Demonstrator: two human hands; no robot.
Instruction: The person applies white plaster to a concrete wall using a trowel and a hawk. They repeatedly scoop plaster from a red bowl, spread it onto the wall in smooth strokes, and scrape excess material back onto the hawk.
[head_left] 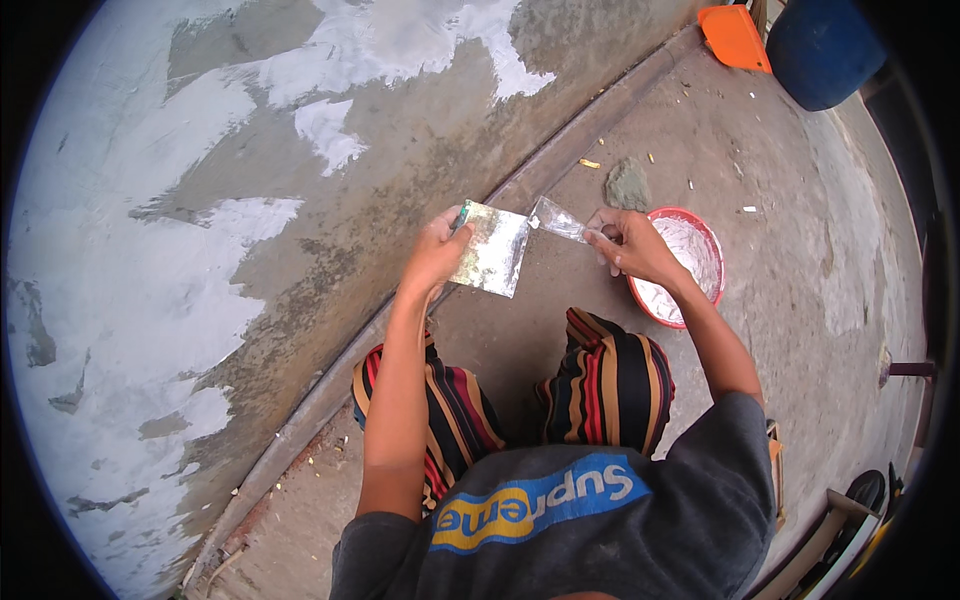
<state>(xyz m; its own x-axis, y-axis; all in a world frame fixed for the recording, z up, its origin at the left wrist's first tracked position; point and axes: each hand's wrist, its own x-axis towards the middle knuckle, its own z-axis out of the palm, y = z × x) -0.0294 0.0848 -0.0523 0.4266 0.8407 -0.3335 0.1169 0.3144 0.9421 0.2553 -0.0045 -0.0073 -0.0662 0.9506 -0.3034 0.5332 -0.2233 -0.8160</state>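
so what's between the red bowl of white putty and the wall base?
Head view: the right hand with a narrow putty knife, then the flat metal trowel plate in the left hand, over bare concrete floor.

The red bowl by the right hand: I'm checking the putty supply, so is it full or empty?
Neither: the red bowl holds white putty coating its inside, well below the rim. How deep it lies cannot be told. The right hand partly covers its near edge.
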